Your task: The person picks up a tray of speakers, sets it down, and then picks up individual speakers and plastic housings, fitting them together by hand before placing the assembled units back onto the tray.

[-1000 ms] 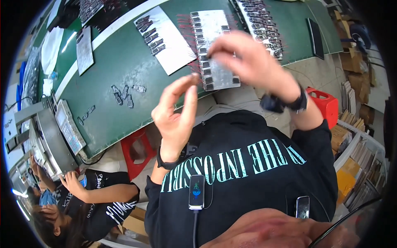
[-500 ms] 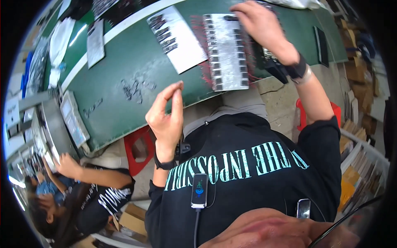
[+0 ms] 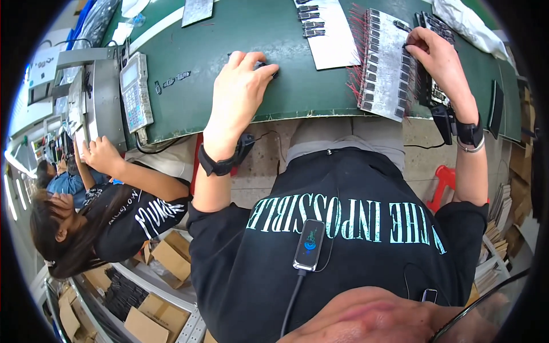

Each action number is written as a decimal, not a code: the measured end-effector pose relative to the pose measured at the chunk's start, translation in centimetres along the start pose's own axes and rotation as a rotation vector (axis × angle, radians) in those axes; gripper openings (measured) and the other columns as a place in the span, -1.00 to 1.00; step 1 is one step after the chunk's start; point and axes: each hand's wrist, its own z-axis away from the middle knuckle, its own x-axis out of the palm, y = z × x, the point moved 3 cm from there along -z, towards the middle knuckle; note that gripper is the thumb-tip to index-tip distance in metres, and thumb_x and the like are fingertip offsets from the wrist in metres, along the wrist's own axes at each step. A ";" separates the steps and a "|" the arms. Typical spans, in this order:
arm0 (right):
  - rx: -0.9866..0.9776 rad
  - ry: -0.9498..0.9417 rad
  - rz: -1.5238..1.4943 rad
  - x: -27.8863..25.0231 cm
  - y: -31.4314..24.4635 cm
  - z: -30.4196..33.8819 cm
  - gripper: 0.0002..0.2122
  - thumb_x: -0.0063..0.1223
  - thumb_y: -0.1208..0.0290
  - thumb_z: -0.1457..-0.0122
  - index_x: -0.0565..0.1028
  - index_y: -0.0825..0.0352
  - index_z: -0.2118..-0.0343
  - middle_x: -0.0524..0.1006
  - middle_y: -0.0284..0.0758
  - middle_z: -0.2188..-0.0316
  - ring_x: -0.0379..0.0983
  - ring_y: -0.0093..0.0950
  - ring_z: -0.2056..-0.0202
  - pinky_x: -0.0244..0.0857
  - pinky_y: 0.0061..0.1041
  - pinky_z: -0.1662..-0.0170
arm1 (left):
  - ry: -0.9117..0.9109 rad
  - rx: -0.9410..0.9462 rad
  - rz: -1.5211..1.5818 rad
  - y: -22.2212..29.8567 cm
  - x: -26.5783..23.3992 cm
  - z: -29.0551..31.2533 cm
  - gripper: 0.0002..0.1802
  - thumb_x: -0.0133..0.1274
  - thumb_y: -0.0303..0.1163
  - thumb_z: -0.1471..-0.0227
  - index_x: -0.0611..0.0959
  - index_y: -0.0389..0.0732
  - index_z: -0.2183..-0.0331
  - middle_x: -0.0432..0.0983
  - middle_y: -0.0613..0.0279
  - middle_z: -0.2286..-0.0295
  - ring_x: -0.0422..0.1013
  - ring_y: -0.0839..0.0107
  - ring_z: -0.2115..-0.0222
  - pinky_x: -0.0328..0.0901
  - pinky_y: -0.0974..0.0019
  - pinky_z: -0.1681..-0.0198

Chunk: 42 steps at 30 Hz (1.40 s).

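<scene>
My left hand [image 3: 240, 86] is bent over loose small black parts [image 3: 274, 71] on the green table. Its fingertips curl down among them and are partly hidden, so what they hold cannot be made out. My right hand [image 3: 437, 57] pinches a small black module [image 3: 406, 49] at the right edge of a grey metal plate [image 3: 388, 74]. Rows of similar black modules line both long sides of this plate, with thin red wires [image 3: 355, 63] fringing it. One more module [image 3: 402, 26] lies near its far end.
A white board [image 3: 334, 43] with several black parts lies left of the plate. Black parts and a white bag [image 3: 469, 23] are beyond my right hand. At left stand a machine with a keypad [image 3: 136, 94] and a co-worker [image 3: 114, 200]. A dark flat bar [image 3: 496, 108] lies far right.
My left hand has moved from the table's front edge forward to the loose black parts. The right hand has come nearer along the plate's right edge. The whole view has shifted.
</scene>
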 end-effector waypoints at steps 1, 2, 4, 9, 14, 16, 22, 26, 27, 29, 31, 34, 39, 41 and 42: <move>0.012 -0.007 -0.004 0.1 -0.1 0.0 -0.83 0.12 0.45 -0.19 0.49 0.37 0.19 0.55 -0.22 0.39 0.51 -0.39 0.33 0.35 -0.48 0.21 | 0.003 0.007 0.007 -0.2 0.0 -0.2 -0.75 0.20 -0.50 0.04 0.70 -0.12 0.23 0.53 0.28 0.26 0.42 0.27 0.23 0.41 0.24 0.21; 0.024 -0.015 -0.009 0.2 -0.3 0.1 -0.83 0.12 0.45 -0.19 0.48 0.38 0.19 0.55 -0.22 0.39 0.51 -0.42 0.34 0.35 -0.49 0.20 | -0.026 0.013 0.026 -0.5 0.0 -0.3 -0.74 0.20 -0.51 0.05 0.69 -0.13 0.23 0.53 0.27 0.27 0.42 0.24 0.25 0.41 0.23 0.20; 0.013 0.067 -0.055 0.1 -1.2 0.6 -0.83 0.11 0.45 -0.21 0.48 0.38 0.19 0.56 -0.25 0.38 0.51 -0.45 0.34 0.36 -0.51 0.20 | -0.084 0.020 0.066 -1.0 0.0 -0.5 -0.74 0.20 -0.51 0.06 0.69 -0.15 0.23 0.53 0.24 0.30 0.42 0.18 0.27 0.41 0.23 0.19; -0.019 0.180 -0.556 -0.7 -4.1 3.2 -0.86 0.09 0.49 -0.25 0.52 0.40 0.18 0.59 -0.41 0.30 0.49 -0.61 0.28 0.36 -0.64 0.16 | -0.077 -0.075 0.139 -0.1 -0.3 -1.2 -0.72 0.18 -0.54 0.00 0.69 -0.19 0.17 0.58 0.25 0.27 0.52 0.29 0.30 0.45 0.30 0.23; -0.038 0.074 -0.952 1.8 -9.5 4.2 -0.86 0.09 0.59 -0.23 0.55 0.43 0.16 0.57 -0.41 0.28 0.48 -0.68 0.22 0.37 -0.69 0.11 | 0.159 -0.473 1.105 3.8 1.2 -5.2 -0.71 0.10 -0.54 -0.15 0.65 -0.29 0.05 0.62 0.16 0.22 0.58 0.42 0.29 0.51 0.39 0.27; -0.004 0.049 -1.066 2.4 -10.6 3.5 -0.87 0.07 0.59 -0.24 0.55 0.45 0.18 0.57 -0.39 0.27 0.51 -0.65 0.23 0.40 -0.66 0.12 | 0.222 -0.534 1.421 6.3 2.4 -6.6 -0.70 0.05 -0.53 -0.22 0.61 -0.35 0.02 0.61 0.09 0.20 0.58 0.43 0.27 0.53 0.42 0.26; 0.057 0.189 -0.849 2.1 -8.5 2.0 -0.87 0.07 0.59 -0.24 0.55 0.47 0.18 0.58 -0.36 0.26 0.54 -0.63 0.24 0.44 -0.62 0.15 | 0.138 -0.645 1.712 9.0 3.5 -8.5 -0.68 -0.02 -0.51 -0.26 0.55 -0.45 0.00 0.58 0.04 0.18 0.58 0.34 0.22 0.53 0.38 0.17; 0.095 0.140 -0.780 2.4 -7.8 1.3 -0.87 0.09 0.57 -0.23 0.55 0.46 0.19 0.58 -0.35 0.28 0.54 -0.64 0.25 0.44 -0.61 0.17 | 0.047 -0.654 1.740 8.7 3.7 -8.6 -0.66 -0.06 -0.51 -0.28 0.50 -0.47 -0.04 0.56 0.02 0.15 0.57 0.32 0.18 0.53 0.36 0.12; 0.117 0.119 -0.853 2.6 -7.6 1.1 -0.87 0.10 0.56 -0.23 0.55 0.46 0.19 0.58 -0.36 0.29 0.53 -0.65 0.27 0.44 -0.62 0.18 | 0.032 -0.663 1.734 8.6 3.7 -8.7 -0.65 -0.07 -0.51 -0.29 0.49 -0.48 -0.05 0.56 0.01 0.14 0.57 0.32 0.17 0.53 0.35 0.12; 0.140 0.094 -0.928 2.9 -7.5 0.7 -0.87 0.10 0.56 -0.22 0.55 0.45 0.20 0.59 -0.36 0.30 0.53 -0.66 0.28 0.43 -0.63 0.18 | 0.017 -0.676 1.726 8.4 3.8 -8.8 -0.65 -0.08 -0.51 -0.29 0.48 -0.48 -0.06 0.55 0.01 0.13 0.57 0.31 0.16 0.53 0.34 0.11; 0.159 0.065 -0.947 3.1 -7.4 0.5 -0.86 0.12 0.54 -0.21 0.56 0.44 0.20 0.59 -0.37 0.33 0.51 -0.68 0.31 0.42 -0.64 0.21 | 0.030 -0.693 1.751 8.4 4.1 -8.8 -0.65 -0.08 -0.51 -0.29 0.49 -0.48 -0.05 0.55 0.00 0.13 0.57 0.32 0.16 0.53 0.34 0.11; 0.154 0.062 -0.904 3.2 -7.7 0.2 -0.86 0.14 0.52 -0.19 0.56 0.43 0.21 0.59 -0.39 0.35 0.49 -0.69 0.33 0.40 -0.65 0.23 | 0.036 -0.705 1.758 8.1 4.1 -8.8 -0.65 -0.08 -0.50 -0.29 0.49 -0.48 -0.04 0.55 0.00 0.13 0.57 0.32 0.16 0.53 0.35 0.12; 0.134 0.080 -0.756 3.3 -7.9 0.1 -0.86 0.16 0.51 -0.17 0.56 0.42 0.23 0.58 -0.41 0.39 0.48 -0.69 0.35 0.39 -0.65 0.25 | 0.049 -0.702 1.733 8.2 4.4 -8.4 -0.66 -0.07 -0.51 -0.29 0.50 -0.48 -0.04 0.55 0.01 0.13 0.56 0.34 0.16 0.53 0.36 0.13; 0.139 0.079 -0.735 3.3 -7.9 0.1 -0.86 0.16 0.51 -0.17 0.56 0.42 0.23 0.58 -0.41 0.40 0.49 -0.68 0.35 0.39 -0.65 0.24 | 0.053 -0.696 1.727 8.2 4.3 -8.4 -0.66 -0.07 -0.51 -0.29 0.50 -0.48 -0.04 0.55 0.01 0.13 0.56 0.34 0.16 0.53 0.36 0.13; 0.127 0.082 -0.730 3.4 -7.9 0.0 -0.87 0.15 0.52 -0.17 0.56 0.42 0.25 0.58 -0.40 0.39 0.49 -0.67 0.35 0.40 -0.64 0.24 | 0.057 -0.687 1.714 8.1 4.3 -8.3 -0.66 -0.07 -0.52 -0.29 0.50 -0.48 -0.04 0.55 0.01 0.13 0.56 0.34 0.16 0.53 0.36 0.14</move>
